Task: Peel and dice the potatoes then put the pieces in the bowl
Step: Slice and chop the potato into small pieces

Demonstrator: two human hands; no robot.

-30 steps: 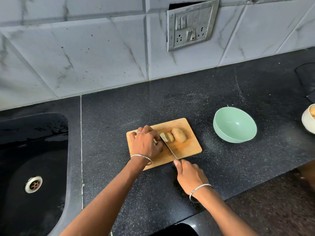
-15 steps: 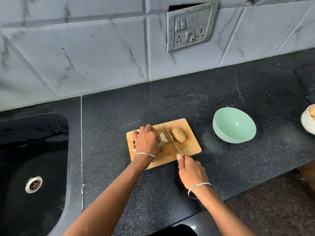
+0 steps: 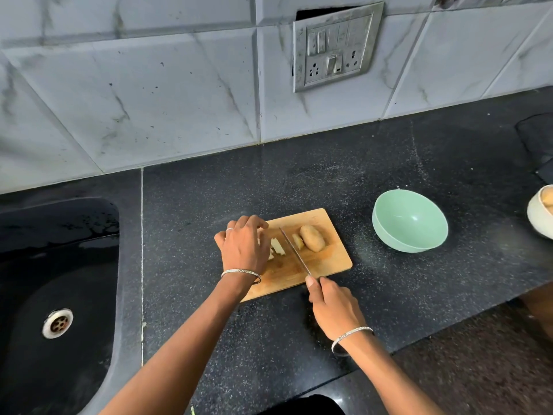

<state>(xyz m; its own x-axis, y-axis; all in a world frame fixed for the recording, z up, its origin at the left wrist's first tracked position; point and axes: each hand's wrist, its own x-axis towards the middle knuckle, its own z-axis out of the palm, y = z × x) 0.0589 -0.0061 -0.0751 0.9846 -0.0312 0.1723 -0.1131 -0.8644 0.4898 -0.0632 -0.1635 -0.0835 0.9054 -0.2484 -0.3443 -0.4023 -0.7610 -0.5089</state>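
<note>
Several pale potato strips (image 3: pixel 276 245) pinned to the cutting board (image 3: pixel 329 265) under curled fingers of the left hand (image 3: pixel 244 245). Knife (image 3: pixel 294 253), clasped in the right hand (image 3: pixel 332 307), now lifted from its cut beside those fingers and shifted toward the uncut potato half (image 3: pixel 312 238). Lengthwise slicing seemingly done for this piece, crosswise dicing next; green bowl (image 3: pixel 410 221), beyond the right hand, empty.

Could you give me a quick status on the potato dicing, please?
Right hand grips knife, left hand holds potato strips. Green bowl empty. Nothing between board and bowl.
</note>
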